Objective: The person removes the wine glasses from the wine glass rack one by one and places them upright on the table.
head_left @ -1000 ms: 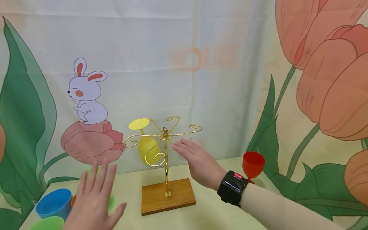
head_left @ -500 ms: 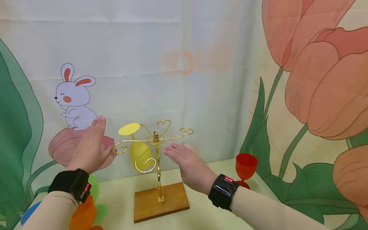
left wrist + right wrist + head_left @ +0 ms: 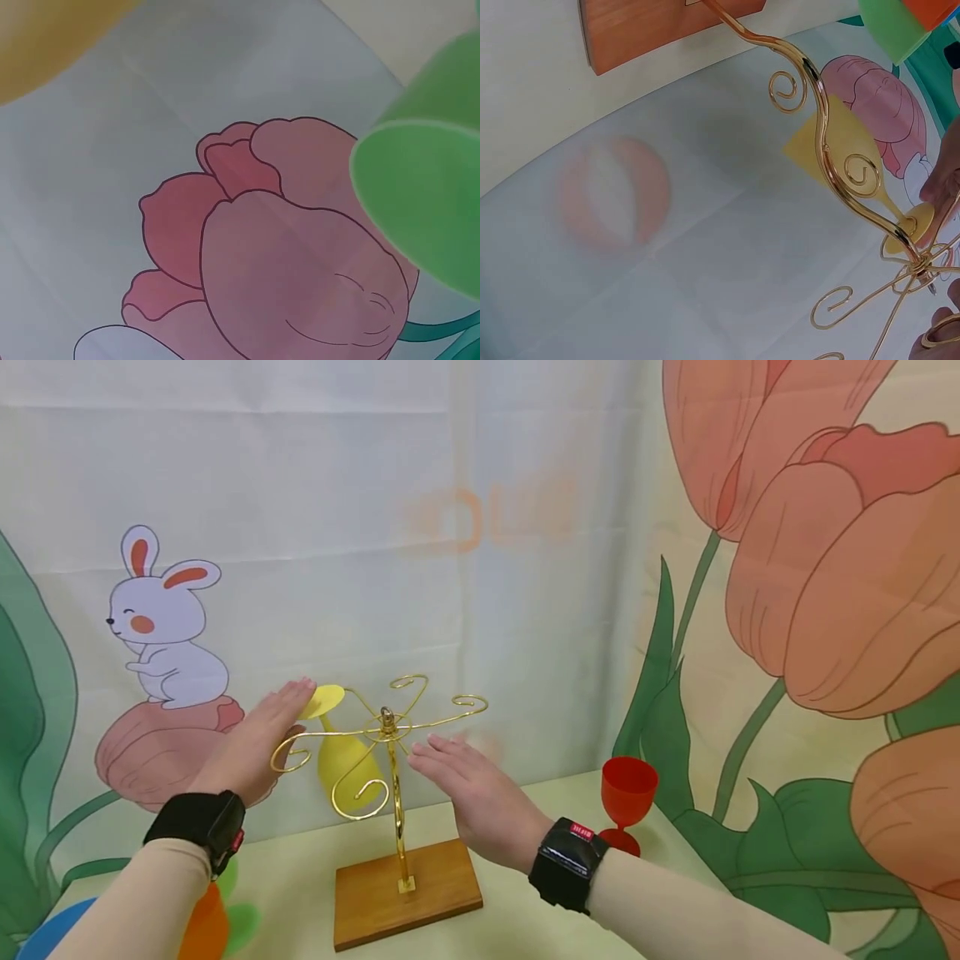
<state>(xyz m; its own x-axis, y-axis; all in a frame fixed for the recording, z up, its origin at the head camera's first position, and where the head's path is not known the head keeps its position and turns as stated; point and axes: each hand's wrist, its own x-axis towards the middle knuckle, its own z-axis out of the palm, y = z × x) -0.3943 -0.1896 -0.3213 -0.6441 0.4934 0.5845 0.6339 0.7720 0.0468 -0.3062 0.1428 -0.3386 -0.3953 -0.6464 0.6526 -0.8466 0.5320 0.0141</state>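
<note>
A gold wire rack (image 3: pixel 398 814) with curled arms stands on a wooden base (image 3: pixel 405 902). From one of its arms a yellow goblet (image 3: pixel 351 772) hangs upside down, its round foot uppermost. My left hand (image 3: pixel 255 735), fingers straight, is up beside that foot and overlaps its edge; whether they touch I cannot tell. On the other side, my right hand (image 3: pixel 487 802) is held out with straight fingers close to the rack's post, holding nothing. The right wrist view shows the same goblet (image 3: pixel 840 142) behind the curved post.
A red goblet (image 3: pixel 628 793) stands upright at the right of the table. At the lower left are an orange cup (image 3: pixel 206 927), a green piece (image 3: pixel 243 927) and a blue cup (image 3: pixel 56 927), partly behind the left arm. Printed cloth (image 3: pixel 360 527) hangs behind.
My left hand has risen from above the cups at lower left and moved right to the yellow goblet's foot. My right hand stays near the rack. The head view has turned slightly right.
</note>
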